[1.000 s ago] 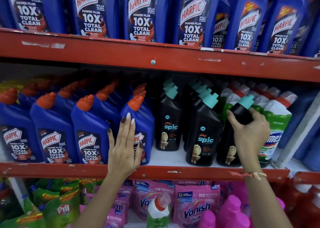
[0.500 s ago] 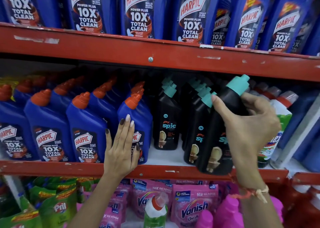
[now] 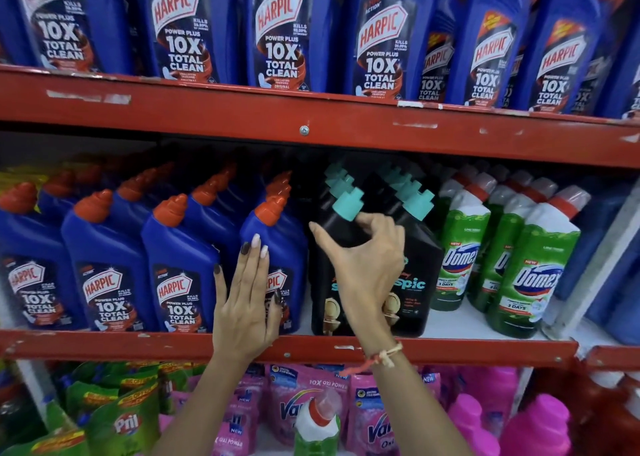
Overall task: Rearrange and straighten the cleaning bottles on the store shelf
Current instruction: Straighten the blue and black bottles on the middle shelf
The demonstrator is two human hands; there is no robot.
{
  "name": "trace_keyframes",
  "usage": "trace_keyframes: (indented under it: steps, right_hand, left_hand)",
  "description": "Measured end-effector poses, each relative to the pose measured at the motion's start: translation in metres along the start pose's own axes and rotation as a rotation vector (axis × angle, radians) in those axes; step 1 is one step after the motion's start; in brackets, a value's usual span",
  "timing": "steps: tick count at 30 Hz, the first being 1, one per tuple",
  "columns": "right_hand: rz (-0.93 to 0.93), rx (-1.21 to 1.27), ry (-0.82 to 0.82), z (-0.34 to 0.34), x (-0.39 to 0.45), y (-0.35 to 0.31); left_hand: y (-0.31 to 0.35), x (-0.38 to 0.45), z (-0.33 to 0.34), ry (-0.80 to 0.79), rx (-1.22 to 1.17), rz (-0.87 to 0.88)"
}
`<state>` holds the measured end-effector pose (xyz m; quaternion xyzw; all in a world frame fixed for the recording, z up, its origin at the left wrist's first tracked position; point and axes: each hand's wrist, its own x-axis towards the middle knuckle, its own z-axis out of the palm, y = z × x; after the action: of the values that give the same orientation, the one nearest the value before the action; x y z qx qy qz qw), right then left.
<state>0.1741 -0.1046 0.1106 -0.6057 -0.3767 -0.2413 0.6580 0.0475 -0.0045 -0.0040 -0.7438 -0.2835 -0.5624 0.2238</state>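
Note:
On the middle shelf (image 3: 138,346) a black Spic bottle with a teal cap (image 3: 325,310) stands upright at the front, just right of the blue Harpic row. My right hand (image 3: 367,265) is wrapped around its shoulder below the cap. A second black Spic bottle (image 3: 420,275) stands right beside it, with more behind. My left hand (image 3: 244,303) lies flat, fingers together, against the front-right blue Harpic bottle (image 3: 282,244) and holds nothing.
Green and white Domex bottles (image 3: 533,272) fill the shelf right of the black ones. The upper shelf (image 3: 207,109) carries a row of big Harpic bottles. Below are pink Vanish pouches (image 3: 294,403), green Pril pouches (image 3: 121,417) and pink bottles (image 3: 533,424).
My right hand lifted the black bottle from the right end of the black row, carried it left and lowered it next to the Harpic bottles. My left hand stayed on the Harpic bottle.

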Motion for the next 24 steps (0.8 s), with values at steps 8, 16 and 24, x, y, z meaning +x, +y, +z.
trace_keyframes:
  steps: [8, 16, 24]
  right_hand:
    - [-0.041, -0.140, -0.103, -0.001, 0.002, 0.011]
    - [-0.138, -0.050, -0.040, -0.038, -0.058, 0.041]
    - [0.267, -0.098, -0.472, -0.077, -0.190, 0.107]
  left_hand:
    - [0.002, 0.000, 0.002, 0.027, 0.037, 0.015]
    - [0.037, -0.009, 0.009, 0.054, -0.027, 0.022]
    - [0.042, -0.013, 0.021, 0.017, 0.019, -0.010]
